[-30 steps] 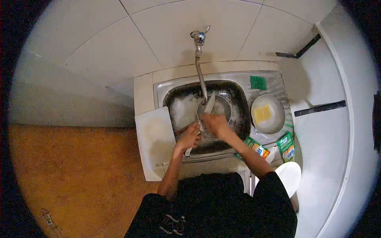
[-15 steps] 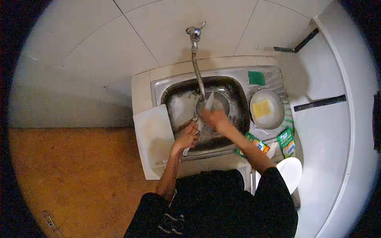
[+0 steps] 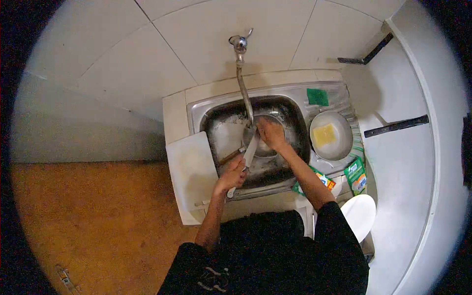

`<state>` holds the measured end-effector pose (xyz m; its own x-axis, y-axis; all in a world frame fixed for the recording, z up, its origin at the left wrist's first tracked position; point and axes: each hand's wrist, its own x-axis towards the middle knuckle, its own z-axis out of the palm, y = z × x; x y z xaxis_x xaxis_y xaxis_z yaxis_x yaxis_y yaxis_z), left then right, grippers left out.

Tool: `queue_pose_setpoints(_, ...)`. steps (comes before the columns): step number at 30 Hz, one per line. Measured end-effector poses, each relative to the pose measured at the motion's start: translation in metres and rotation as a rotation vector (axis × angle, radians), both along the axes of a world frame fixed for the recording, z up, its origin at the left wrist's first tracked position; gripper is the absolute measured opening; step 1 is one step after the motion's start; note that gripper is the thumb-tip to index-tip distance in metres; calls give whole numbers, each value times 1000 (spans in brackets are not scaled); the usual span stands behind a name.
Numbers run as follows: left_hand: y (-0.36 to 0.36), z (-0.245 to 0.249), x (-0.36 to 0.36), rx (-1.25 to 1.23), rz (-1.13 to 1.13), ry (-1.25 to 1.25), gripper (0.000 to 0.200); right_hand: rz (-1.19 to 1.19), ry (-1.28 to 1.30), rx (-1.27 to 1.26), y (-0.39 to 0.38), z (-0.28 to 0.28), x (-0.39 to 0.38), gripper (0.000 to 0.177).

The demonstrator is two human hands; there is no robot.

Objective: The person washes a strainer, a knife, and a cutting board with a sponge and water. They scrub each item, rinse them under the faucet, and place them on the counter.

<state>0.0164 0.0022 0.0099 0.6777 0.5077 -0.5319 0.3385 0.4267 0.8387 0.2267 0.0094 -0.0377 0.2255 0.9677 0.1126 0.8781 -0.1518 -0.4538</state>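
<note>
My left hand (image 3: 233, 174) is closed around the white handle of a kitchen knife (image 3: 250, 151) at the front of the sink. Its blade points up and away, toward the faucet spout (image 3: 249, 115). Beside the blade's tip is my right hand (image 3: 272, 134), its blurred fingers bent toward the metal. Beneath the right hand, a round pan (image 3: 279, 121) lies in the sink basin (image 3: 295, 164), partly covered by the hand and knife. A brown handle (image 3: 229, 157) extends from the pan to the lower left, close to my left hand.
A white cutting board (image 3: 189, 172) rests across the sink's left edge. To the right are a bowl (image 3: 342, 152) with a yellow sponge (image 3: 324, 136), a green scouring pad (image 3: 317, 97), green packets (image 3: 355, 177) and a white plate (image 3: 360, 216). A wall borders the right side.
My right hand has moved up along the blade to its tip. The knife has shifted slightly down and left in my left hand, uncovering more of the blade.
</note>
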Motion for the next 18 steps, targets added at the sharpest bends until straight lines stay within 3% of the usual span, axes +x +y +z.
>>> queue_pose_setpoints(1, 4, 17, 7, -232, 110, 140, 27, 46, -25, 91, -4, 1, -8, 16)
queue_pose_setpoints(2, 8, 15, 9, -227, 113, 131, 27, 94, -52, 177, -9, 2, -14, 16)
queue_pose_setpoints(6, 15, -25, -4, -331, 113, 99, 24, 260, -7, 78, -20, 4, -46, 21)
queue_pose_setpoints(7, 15, -33, -6, -295, 149, 116, 25, 210, -77, -9, -16, 4, -46, 21)
queue_pose_setpoints(9, 16, -31, -6, -258, 188, 134, 27, 135, -68, 54, 6, -24, -18, 20)
queue_pose_setpoints(11, 17, -16, -2, 181, 58, -12, 31, 73, -69, 128, 15, -34, -10, 19)
queue_pose_setpoints(12, 19, -18, -4, 189, 60, -12, 31, 31, -73, 135, 18, -34, -12, 19)
queue_pose_setpoints(14, 22, -28, -1, -30, 120, 114, 37, -11, -89, 148, 17, -25, -19, 18)
queue_pose_setpoints(16, 25, -12, 4, -126, 163, 123, 40, 311, -108, 99, -2, 1, -46, 19)
queue_pose_setpoints(18, 28, -21, -4, -215, 203, 141, 42, 281, -23, 95, -10, 9, -51, 20)
